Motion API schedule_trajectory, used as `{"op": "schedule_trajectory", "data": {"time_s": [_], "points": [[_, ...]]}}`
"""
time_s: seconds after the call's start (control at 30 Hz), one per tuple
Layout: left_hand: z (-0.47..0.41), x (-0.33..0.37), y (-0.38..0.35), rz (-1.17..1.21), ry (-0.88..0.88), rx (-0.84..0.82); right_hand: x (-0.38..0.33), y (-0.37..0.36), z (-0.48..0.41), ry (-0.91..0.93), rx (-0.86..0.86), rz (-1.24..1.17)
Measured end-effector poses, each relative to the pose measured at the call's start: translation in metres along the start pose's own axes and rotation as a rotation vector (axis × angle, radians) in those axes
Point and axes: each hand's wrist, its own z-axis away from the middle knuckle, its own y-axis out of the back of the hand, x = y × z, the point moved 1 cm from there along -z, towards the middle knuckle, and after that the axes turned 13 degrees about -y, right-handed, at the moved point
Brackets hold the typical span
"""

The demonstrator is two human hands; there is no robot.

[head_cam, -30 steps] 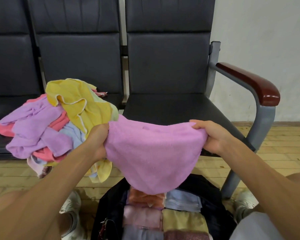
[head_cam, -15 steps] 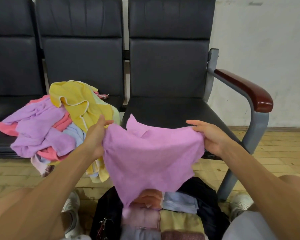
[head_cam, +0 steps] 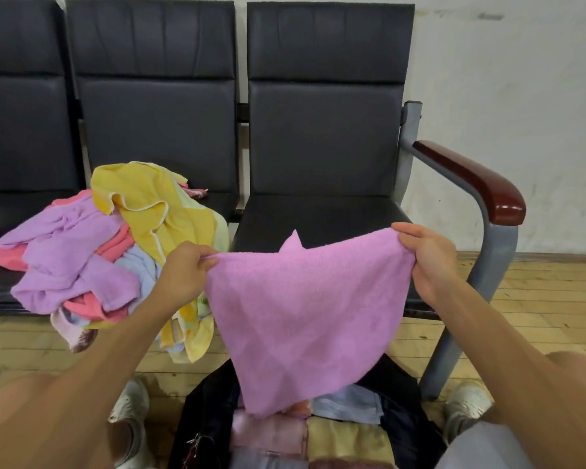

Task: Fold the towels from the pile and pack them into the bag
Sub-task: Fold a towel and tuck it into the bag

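Pink towel (head_cam: 305,309) hangs stretched above the open bag (head_cam: 400,431). Left hand (head_cam: 183,275) and right hand (head_cam: 430,258) each pinch one upper corner.

No legible text, labels or numbers anywhere.

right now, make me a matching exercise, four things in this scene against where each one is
Things:
1. pink towel
2. towel pile
3. bag
4. armrest

Places:
A. on the floor, folded towels inside
B. right end of the bench
C. pinched between left hand and right hand
D. heaped on the bench seats

Pairs: 1-C, 2-D, 3-A, 4-B
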Motion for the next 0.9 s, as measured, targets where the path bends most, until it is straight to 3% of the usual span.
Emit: {"op": "schedule_trajectory", "data": {"time_s": [0.23,0.6,0.77,0.9], "points": [[-0.001,-0.007,-0.001,0.137,0.020,0.099,0.001,0.002,-0.006,0.089,0.033,0.106],[-0.003,-0.008,0.014,0.801,0.290,0.337,-0.002,0.008,-0.009,0.056,0.066,0.126],[0.001,-0.006,0.018,0.751,0.222,0.237,-0.006,0.016,-0.008,0.091,0.035,0.277],[0.004,-0.004,0.019,0.497,0.110,0.119,-0.007,0.020,-0.007,0.272,0.152,0.600]]}}
